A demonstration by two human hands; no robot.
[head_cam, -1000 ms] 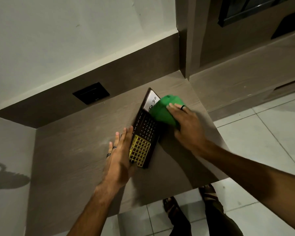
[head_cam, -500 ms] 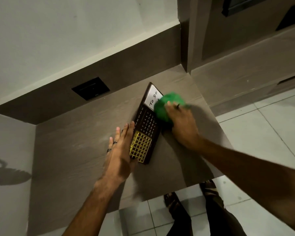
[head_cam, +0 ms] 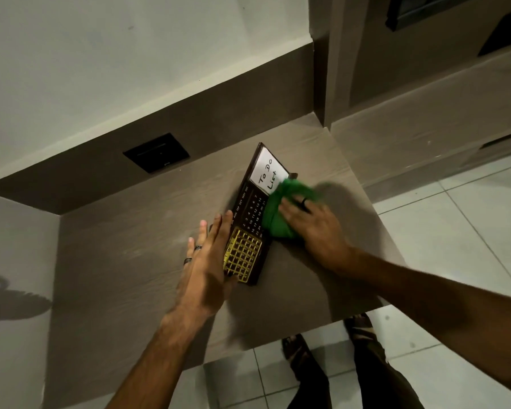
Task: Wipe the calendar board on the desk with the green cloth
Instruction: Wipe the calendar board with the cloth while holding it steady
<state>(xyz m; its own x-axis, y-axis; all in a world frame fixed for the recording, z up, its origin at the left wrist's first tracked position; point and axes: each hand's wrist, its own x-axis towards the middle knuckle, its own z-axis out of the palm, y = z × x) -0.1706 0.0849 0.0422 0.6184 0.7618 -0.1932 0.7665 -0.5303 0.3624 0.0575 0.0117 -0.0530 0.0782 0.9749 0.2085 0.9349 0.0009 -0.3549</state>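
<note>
The dark brown calendar board (head_cam: 250,211) lies flat on the grey-brown desk (head_cam: 130,261), tilted to the right. Its far end has a white panel reading "To Do List", its near end a gold grid. My right hand (head_cam: 313,225) presses the bunched green cloth (head_cam: 278,211) onto the board's right edge, over the number section. My left hand (head_cam: 210,261) lies flat, fingers together, against the board's left side and covers part of the gold grid.
A black socket plate (head_cam: 156,152) sits in the dark back panel above the desk. The desk's near edge runs just behind my feet (head_cam: 295,349) on the white tiled floor (head_cam: 455,231). A wall column (head_cam: 328,69) borders the desk's far right corner.
My right hand has slid the green cloth down the board toward me, uncovering the "To Do List" panel. My left hand has stayed against the board's left side.
</note>
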